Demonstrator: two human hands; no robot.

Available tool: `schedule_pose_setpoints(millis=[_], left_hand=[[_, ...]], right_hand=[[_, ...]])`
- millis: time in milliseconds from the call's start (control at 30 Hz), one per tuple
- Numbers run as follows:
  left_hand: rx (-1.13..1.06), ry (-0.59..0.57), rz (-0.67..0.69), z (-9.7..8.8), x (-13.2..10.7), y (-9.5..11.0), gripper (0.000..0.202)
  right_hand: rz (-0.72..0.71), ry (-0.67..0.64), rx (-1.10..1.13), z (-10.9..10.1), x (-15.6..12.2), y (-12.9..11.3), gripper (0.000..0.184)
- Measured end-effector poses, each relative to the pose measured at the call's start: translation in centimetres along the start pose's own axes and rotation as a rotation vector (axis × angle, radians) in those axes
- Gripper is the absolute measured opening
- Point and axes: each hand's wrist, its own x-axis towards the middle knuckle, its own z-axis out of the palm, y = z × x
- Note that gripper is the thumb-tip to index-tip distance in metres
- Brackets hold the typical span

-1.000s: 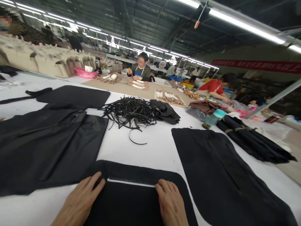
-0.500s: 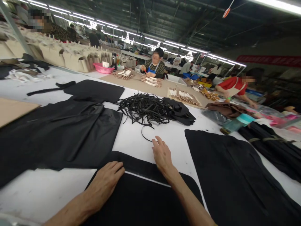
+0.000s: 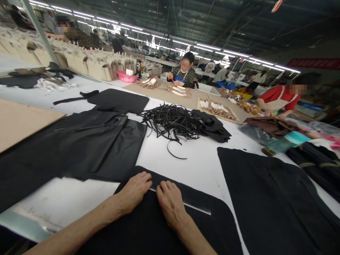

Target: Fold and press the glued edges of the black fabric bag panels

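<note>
In front of me lies a black panel with rounded corners, a narrow white line showing along its far part. My left hand rests on the panel left of the middle, fingers bent and closed against it at the left end of the line. Close beside it, my right hand has its fingers curled down onto the same material; its fingertips are partly hidden. Beyond the panel, a thin black strip lies curved on the white tabletop, apart from both hands. Behind that is a tangled pile of black strips.
Black sheets lie to the left, another black panel to the right. Further right is a teal-lidded bottle. A pink basket stands at the back. One co-worker sits across the table; another works at the right.
My right hand has moved from the thin curved strip back to the panel, beside my left hand. The strip is left lying on the table. The view has shifted left.
</note>
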Motion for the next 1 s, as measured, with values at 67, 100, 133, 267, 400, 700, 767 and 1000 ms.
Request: schedule_pose_setpoints(millis=[67, 100, 133, 267, 400, 700, 767, 1000], left_hand=[[0.004, 0.000, 0.023, 0.0, 0.1, -0.2, 0.018], [0.007, 0.002, 0.036, 0.0, 0.2, -0.3, 0.015], [0.009, 0.006, 0.048, 0.1, 0.2, -0.4, 0.013], [0.005, 0.031, 0.079, 0.6, 0.4, -0.7, 0.010], [-0.037, 0.070, 0.065, 1.3, 0.4, -1.1, 0.012], [-0.140, 0.111, 0.010, 1.7, 0.4, -1.5, 0.019], [-0.159, 0.107, 0.006, 1.7, 0.5, -1.6, 0.020], [-0.166, 0.089, -0.006, 1.2, 0.9, -1.6, 0.020]], right_hand=[[-0.016, -0.010, -0.026, -0.1, 0.2, 0.0, 0.012], [-0.016, -0.019, -0.030, -0.2, 0.2, 0.1, 0.013], [-0.012, -0.028, -0.024, -0.3, 0.3, 0.1, 0.012], [0.049, -0.053, 0.076, -0.6, 0.5, 0.7, 0.008], [0.127, -0.042, 0.161, -0.8, 0.6, 0.9, 0.009], [0.285, 0.022, 0.181, -0.6, -1.5, 1.3, 0.009], [0.351, 0.023, 0.273, -0.8, -2.8, 2.1, 0.010], [0.545, 0.020, 0.411, -1.6, -6.0, 4.4, 0.014]])
